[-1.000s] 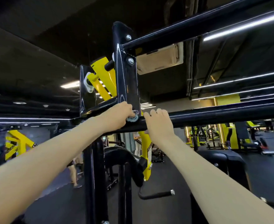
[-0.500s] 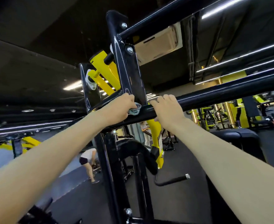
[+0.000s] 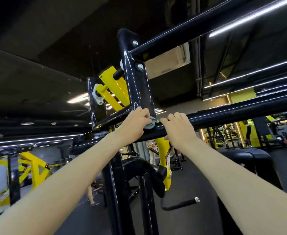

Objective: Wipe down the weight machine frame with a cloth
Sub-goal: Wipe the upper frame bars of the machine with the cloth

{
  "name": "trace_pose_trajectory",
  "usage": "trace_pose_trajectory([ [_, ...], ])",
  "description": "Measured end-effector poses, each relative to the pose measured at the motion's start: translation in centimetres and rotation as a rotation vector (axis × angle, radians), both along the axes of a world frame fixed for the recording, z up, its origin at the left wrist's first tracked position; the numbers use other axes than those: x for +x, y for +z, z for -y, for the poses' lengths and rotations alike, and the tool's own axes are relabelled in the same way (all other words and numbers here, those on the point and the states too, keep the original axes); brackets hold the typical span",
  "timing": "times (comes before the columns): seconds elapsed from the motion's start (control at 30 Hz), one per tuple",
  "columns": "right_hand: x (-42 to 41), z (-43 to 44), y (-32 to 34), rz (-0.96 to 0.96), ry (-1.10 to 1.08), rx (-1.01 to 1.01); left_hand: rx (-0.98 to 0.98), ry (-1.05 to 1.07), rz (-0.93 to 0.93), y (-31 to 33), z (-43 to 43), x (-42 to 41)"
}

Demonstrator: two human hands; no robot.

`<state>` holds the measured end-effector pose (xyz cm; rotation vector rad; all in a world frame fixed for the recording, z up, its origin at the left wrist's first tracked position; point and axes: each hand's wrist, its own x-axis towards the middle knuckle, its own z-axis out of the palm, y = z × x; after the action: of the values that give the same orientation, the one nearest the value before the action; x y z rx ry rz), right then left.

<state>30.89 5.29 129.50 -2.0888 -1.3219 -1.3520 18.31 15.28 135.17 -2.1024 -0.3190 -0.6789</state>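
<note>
The weight machine frame is glossy black steel with a horizontal crossbar (image 3: 232, 114) running right and an upright bracket plate (image 3: 137, 89) bolted above it. My left hand (image 3: 134, 124) is shut on a small grey-blue cloth (image 3: 150, 124), pressing it against the joint where the bracket meets the crossbar. Only a bunched edge of the cloth shows past my fingers. My right hand (image 3: 178, 128) grips the crossbar just right of the cloth, fingers curled over the top and thumb under it.
A yellow lever arm (image 3: 112, 92) sits behind the bracket. Below are a black upright post (image 3: 115, 192), a padded seat back (image 3: 247, 158) and a handle (image 3: 180, 204). A person (image 3: 91, 194) stands on the floor at lower left. More yellow machines stand around.
The view has tilted slightly. My left hand has worked the cloth a little along the joint; my right hand stays on the crossbar.
</note>
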Motion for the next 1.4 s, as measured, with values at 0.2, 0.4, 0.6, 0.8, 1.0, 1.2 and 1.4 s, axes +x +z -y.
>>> trace_pose_trajectory([
  [0.2,0.6,0.3,0.2,0.057,-0.006,0.021,0.184,0.120,-0.097,2.7,1.9,2.2],
  [0.4,0.1,0.3,0.0,0.052,-0.024,0.013,0.097,0.198,-0.154,3.2,1.6,-0.5],
  [0.6,0.2,-0.1,-0.2,0.042,-0.021,0.006,0.328,0.244,-0.268,2.8,1.3,-2.6],
  [0.8,-0.2,0.4,0.1,0.037,-0.009,-0.005,0.318,0.262,-0.214,2.9,2.0,-0.8],
  [1.0,0.3,0.1,0.0,0.024,-0.012,0.009,0.435,0.246,-0.240,2.4,1.3,-2.1],
  [1.2,0.1,0.2,0.1,0.024,0.010,0.006,0.373,0.255,-0.264,3.3,1.9,-0.5],
  [1.4,0.2,0.1,-0.1,-0.002,0.020,0.004,0.451,0.217,-0.305,3.2,0.8,-3.4],
])
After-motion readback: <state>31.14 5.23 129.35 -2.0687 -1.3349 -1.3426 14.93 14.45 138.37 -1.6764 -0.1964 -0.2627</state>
